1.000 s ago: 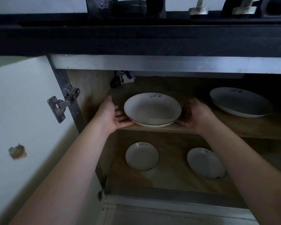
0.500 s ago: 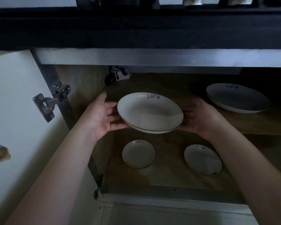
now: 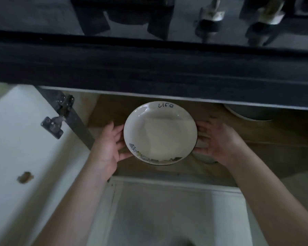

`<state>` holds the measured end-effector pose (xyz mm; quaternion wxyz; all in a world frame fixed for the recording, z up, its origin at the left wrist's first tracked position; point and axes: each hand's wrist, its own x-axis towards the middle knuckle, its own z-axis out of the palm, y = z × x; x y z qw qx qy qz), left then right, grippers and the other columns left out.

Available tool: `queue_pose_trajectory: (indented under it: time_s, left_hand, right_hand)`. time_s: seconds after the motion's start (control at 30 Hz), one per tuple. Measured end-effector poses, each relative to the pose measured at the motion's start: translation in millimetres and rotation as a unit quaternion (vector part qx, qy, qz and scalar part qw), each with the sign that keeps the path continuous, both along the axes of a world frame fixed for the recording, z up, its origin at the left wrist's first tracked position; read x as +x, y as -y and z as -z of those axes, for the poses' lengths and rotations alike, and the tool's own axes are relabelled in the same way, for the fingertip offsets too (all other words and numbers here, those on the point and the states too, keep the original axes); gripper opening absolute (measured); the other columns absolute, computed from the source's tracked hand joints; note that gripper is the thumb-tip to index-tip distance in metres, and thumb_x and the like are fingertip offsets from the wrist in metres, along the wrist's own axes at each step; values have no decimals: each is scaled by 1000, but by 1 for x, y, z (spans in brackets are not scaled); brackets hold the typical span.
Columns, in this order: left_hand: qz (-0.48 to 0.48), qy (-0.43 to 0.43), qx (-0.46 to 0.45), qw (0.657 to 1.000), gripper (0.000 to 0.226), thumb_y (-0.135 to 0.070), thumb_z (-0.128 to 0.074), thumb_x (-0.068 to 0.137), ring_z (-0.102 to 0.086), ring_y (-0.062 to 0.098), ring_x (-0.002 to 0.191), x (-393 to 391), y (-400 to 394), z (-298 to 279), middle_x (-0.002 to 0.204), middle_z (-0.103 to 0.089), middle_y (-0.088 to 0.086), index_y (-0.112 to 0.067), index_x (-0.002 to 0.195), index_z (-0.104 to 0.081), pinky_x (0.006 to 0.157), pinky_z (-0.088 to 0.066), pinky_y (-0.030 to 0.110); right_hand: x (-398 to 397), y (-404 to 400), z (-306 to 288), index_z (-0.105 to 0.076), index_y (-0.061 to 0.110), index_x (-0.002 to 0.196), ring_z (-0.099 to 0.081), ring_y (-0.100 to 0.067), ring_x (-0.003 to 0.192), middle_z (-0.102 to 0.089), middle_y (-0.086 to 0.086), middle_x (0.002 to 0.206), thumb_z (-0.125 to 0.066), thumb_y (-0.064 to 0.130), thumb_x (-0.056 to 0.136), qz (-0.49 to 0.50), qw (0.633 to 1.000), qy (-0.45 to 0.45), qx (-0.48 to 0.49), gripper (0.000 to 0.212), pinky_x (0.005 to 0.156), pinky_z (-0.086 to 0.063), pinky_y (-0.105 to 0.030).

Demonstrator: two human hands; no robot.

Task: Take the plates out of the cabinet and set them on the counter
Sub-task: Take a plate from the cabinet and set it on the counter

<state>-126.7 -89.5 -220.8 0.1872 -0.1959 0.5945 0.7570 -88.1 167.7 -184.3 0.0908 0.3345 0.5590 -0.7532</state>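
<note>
Dim, motion-blurred wide-angle view, cabinet interior shadowed.

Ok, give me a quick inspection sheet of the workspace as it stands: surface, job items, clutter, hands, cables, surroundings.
Surface: dark counter above the cabinet, its front edge bare.
Job's things: white plate marked "Life", held level in front of the wooden shelf; a second plate rests on that shelf at right, mostly hidden.
Clutter: blurred dark items at the counter's back, not identifiable.
Grippers: left hand and right hand grip opposite rims of the plate.
Cables: nothing seen.
Surroundings: white cabinet door swung open at left, metal hinge.
</note>
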Motion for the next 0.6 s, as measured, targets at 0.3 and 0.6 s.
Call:
queue_pose_trajectory:
  time_s: [0.3, 0.6]
  left_hand:
    - [20, 68, -91, 993, 33, -48, -36, 101, -71, 7, 88, 77, 3, -42, 91, -75, -21, -34, 100, -66, 62, -53, 34]
    - [5, 170, -68, 983, 33, -45, -36, 102, -64, 8, 104, 174, 35, -132, 102, -72, -22, -35, 104, -67, 70, -52, 39]
  right_hand:
    - [79, 13, -37, -63, 13, 117, -61, -28, 109, -65, -11, 119, -35, 38, 102, 7, 995, 96, -24, 40, 84, -54, -51]
    - [169, 40, -125, -66, 17, 107, -59, -25, 100, -63, -8, 110, -43, 35, 100, 13, 982, 182, -57, 30, 82, -51, -48]
